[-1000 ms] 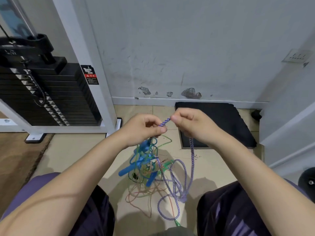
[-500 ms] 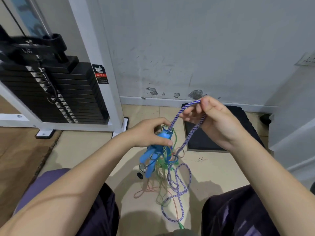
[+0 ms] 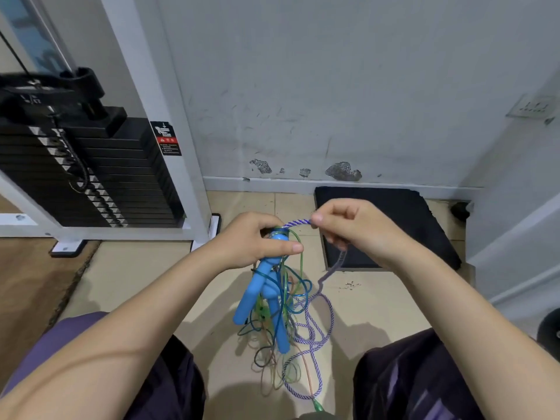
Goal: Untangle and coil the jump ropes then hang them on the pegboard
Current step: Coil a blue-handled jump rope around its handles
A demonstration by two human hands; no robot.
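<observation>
both hands raised | left hand [image 3: 257,237] grips blue handles [image 3: 257,286] | right hand [image 3: 354,228] pinches purple rope [image 3: 298,222]

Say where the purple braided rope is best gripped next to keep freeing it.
Probably on the taut arc between the left hand and right hand, pinched from above: that stretch is clear, while the lower loops lie among other cords.

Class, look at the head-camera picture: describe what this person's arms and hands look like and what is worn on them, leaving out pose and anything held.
Both forearms are bare, with no sleeves in view. The left hand and right hand wear no gloves, and no rings, watch or bracelet show. Fingernails are short and unpainted. No markings appear on either arm.
</observation>
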